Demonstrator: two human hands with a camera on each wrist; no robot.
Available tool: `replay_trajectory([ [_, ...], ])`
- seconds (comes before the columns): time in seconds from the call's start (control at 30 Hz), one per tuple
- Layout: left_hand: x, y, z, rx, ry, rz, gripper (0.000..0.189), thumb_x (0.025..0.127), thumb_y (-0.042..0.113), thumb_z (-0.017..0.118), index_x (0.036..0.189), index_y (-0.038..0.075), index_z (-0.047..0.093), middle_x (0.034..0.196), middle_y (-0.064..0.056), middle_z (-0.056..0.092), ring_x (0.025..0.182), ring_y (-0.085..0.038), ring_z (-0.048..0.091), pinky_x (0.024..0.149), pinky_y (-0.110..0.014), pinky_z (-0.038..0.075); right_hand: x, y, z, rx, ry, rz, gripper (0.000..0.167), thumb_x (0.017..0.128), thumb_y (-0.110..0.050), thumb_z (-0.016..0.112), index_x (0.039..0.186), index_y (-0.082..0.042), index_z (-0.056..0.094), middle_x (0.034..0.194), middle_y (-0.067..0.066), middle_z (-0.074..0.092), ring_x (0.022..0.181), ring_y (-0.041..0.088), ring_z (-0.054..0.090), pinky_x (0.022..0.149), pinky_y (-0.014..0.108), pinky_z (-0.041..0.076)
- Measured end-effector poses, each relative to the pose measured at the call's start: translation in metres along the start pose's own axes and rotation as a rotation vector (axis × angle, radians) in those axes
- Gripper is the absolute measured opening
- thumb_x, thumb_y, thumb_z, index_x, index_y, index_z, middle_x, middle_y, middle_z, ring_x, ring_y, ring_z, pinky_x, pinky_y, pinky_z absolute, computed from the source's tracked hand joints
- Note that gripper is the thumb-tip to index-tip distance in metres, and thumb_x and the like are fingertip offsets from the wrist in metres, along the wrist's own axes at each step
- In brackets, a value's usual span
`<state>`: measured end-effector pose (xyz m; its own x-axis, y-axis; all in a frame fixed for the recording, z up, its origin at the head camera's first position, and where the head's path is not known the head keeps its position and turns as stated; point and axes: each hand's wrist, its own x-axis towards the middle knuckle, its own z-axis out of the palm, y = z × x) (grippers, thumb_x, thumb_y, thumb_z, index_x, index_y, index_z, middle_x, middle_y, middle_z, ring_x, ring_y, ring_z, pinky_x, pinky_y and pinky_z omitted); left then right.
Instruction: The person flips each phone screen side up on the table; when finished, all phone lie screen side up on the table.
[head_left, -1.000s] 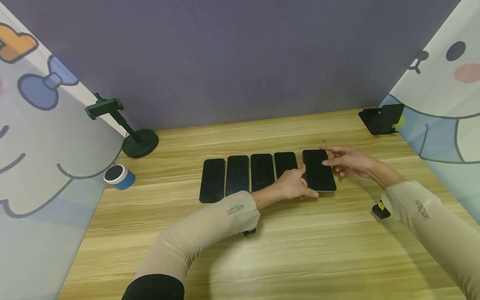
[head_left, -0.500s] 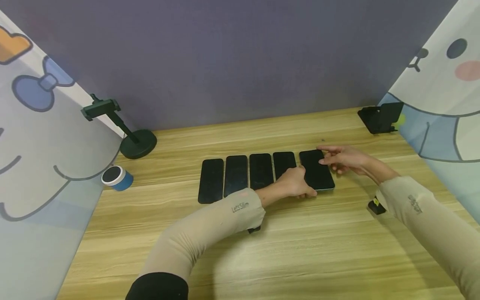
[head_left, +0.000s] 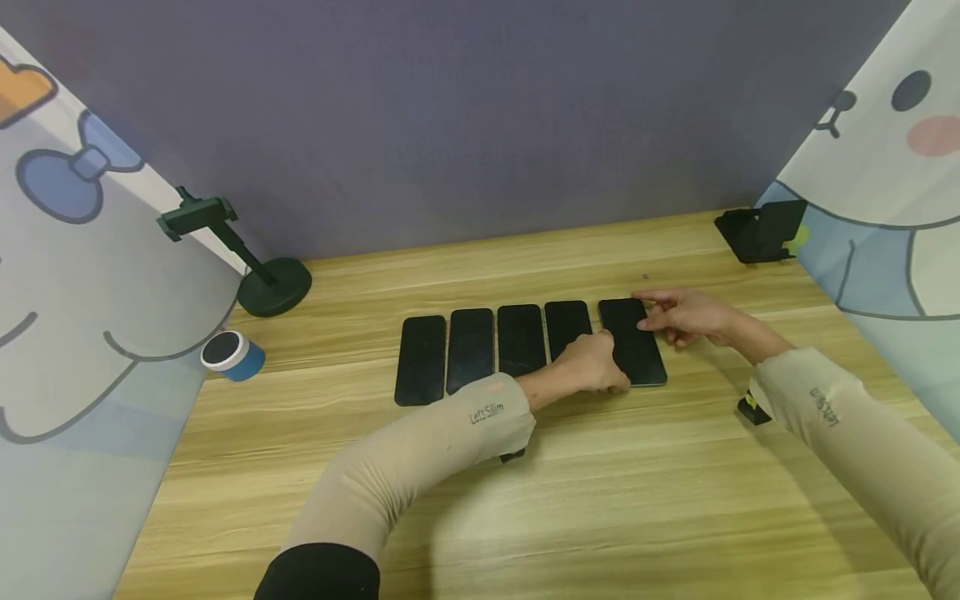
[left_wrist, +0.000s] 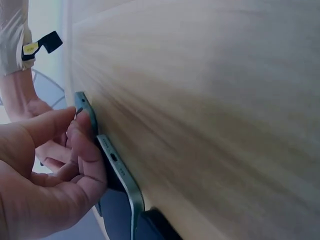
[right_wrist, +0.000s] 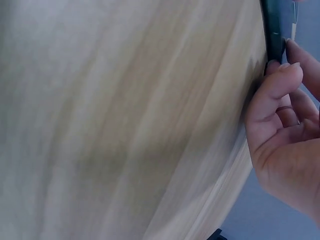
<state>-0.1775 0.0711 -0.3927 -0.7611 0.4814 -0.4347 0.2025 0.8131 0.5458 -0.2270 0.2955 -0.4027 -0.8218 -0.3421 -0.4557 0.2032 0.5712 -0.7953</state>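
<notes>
Several black-screened smartphones lie side by side in a row on the wooden table. At the row's right end, the rightmost smartphone (head_left: 633, 343) is set a little apart from its neighbour. My left hand (head_left: 588, 364) holds its lower left corner between curled fingers and thumb; in the left wrist view the thumb and index fingertips meet close to that corner. On the upper right side, my right hand (head_left: 693, 317) pinches the phone's edge, index finger at the top corner and thumb near the screen. The fourth smartphone (left_wrist: 120, 170) shows its charging port under my left hand.
A dark green phone stand (head_left: 273, 287) with a round base stands at the back left. Near it sits a blue and white jar (head_left: 234, 356) with a black top. A black folding stand (head_left: 761, 232) is at the back right. A grey partition (head_left: 480, 125) rises behind the table.
The rightmost phone has shifted slightly left and straightened, its lower edge now flat. My left thumb has drawn in towards its fingers; my right hand keeps its place at the upper right edge.
</notes>
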Motion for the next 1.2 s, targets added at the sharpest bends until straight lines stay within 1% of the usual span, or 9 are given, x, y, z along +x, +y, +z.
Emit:
replay_trajectory([
  [0.07, 0.0, -0.001, -0.002, -0.005, -0.019, 0.003, 0.084, 0.089, 0.033, 0.077, 0.156, 0.005, 0.033, 0.068, 0.001, 0.068, 0.057, -0.012, 0.066, 0.052, -0.023, 0.051, 0.0, 0.0, 0.001, -0.005, 0.004, -0.006, 0.082, 0.096, -0.028, 0.069, 0.162, -0.015, 0.022, 0.091, 0.003, 0.053, 0.057, 0.012, 0.045, 0.051, 0.029, 0.044],
  [0.2, 0.001, -0.004, -0.008, 0.053, -0.026, 0.016, 0.095, 0.09, 0.042, 0.074, 0.161, 0.009, 0.02, 0.068, 0.004, 0.069, 0.053, -0.01, 0.059, 0.05, -0.022, 0.046, 0.001, 0.001, 0.002, -0.026, 0.005, -0.013, 0.081, 0.097, -0.029, 0.068, 0.162, -0.014, 0.022, 0.089, 0.002, 0.053, 0.056, 0.012, 0.045, 0.05, 0.03, 0.044],
  [0.3, 0.001, -0.008, -0.01, 0.164, 0.031, 0.065, 0.092, 0.092, 0.049, 0.07, 0.161, 0.014, 0.021, 0.072, 0.004, 0.072, 0.05, -0.011, 0.054, 0.046, -0.023, 0.042, 0.002, 0.0, 0.003, -0.028, 0.0, -0.007, 0.081, 0.097, -0.029, 0.068, 0.162, -0.014, 0.021, 0.084, 0.001, 0.05, 0.054, 0.011, 0.042, 0.049, 0.029, 0.04],
  [0.37, 0.0, -0.01, -0.009, 0.278, 0.091, 0.093, 0.089, 0.092, 0.055, 0.067, 0.161, 0.019, 0.024, 0.095, 0.004, 0.076, 0.066, -0.013, 0.062, 0.055, -0.023, 0.048, 0.002, 0.0, 0.003, -0.029, -0.004, -0.007, 0.081, 0.097, -0.028, 0.068, 0.162, -0.014, 0.021, 0.078, -0.001, 0.047, 0.052, 0.01, 0.037, 0.048, 0.028, 0.035],
  [0.43, -0.001, -0.013, -0.005, 0.384, 0.146, 0.103, 0.087, 0.09, 0.062, 0.064, 0.16, 0.023, 0.029, 0.122, 0.001, 0.07, 0.094, -0.017, 0.065, 0.075, -0.028, 0.055, 0.002, 0.0, 0.002, -0.037, -0.002, -0.008, 0.081, 0.097, -0.028, 0.068, 0.161, -0.013, 0.022, 0.075, -0.002, 0.045, 0.05, 0.009, 0.032, 0.047, 0.028, 0.031],
  [0.53, 0.0, -0.015, 0.002, 0.506, 0.177, 0.08, 0.086, 0.088, 0.071, 0.059, 0.158, 0.028, 0.033, 0.15, -0.004, 0.05, 0.128, -0.025, 0.051, 0.102, -0.041, 0.049, 0.001, 0.001, 0.002, -0.072, 0.004, -0.023, 0.081, 0.096, -0.029, 0.07, 0.16, -0.011, 0.025, 0.076, 0.0, 0.047, 0.048, 0.008, 0.03, 0.046, 0.027, 0.03],
  [0.63, 0.002, -0.014, 0.008, 0.563, 0.177, 0.053, 0.088, 0.086, 0.076, 0.056, 0.158, 0.031, 0.033, 0.152, -0.005, 0.046, 0.133, -0.025, 0.046, 0.109, -0.043, 0.043, 0.0, 0.002, 0.001, -0.126, 0.021, -0.04, 0.081, 0.095, -0.033, 0.071, 0.16, -0.01, 0.027, 0.081, 0.002, 0.049, 0.048, 0.008, 0.031, 0.046, 0.028, 0.033],
  [0.8, 0.004, -0.011, 0.013, 0.622, 0.191, 0.028, 0.09, 0.083, 0.08, 0.055, 0.157, 0.031, 0.035, 0.151, -0.004, 0.046, 0.13, -0.022, 0.046, 0.108, -0.041, 0.042, -0.002, 0.003, 0.0, -0.195, 0.041, -0.072, 0.081, 0.094, -0.035, 0.072, 0.159, -0.01, 0.03, 0.077, 0.002, 0.045, 0.048, 0.008, 0.031, 0.046, 0.029, 0.036],
  [1.2, 0.005, -0.009, 0.012, 0.638, 0.206, 0.024, 0.092, 0.082, 0.082, 0.054, 0.157, 0.033, 0.034, 0.153, -0.006, 0.045, 0.13, -0.023, 0.046, 0.107, -0.041, 0.043, 0.002, 0.001, -0.001, -0.289, 0.07, -0.1, 0.08, 0.093, -0.037, 0.072, 0.157, -0.01, 0.034, 0.07, 0.0, 0.045, 0.045, 0.007, 0.029, 0.045, 0.026, 0.035],
])
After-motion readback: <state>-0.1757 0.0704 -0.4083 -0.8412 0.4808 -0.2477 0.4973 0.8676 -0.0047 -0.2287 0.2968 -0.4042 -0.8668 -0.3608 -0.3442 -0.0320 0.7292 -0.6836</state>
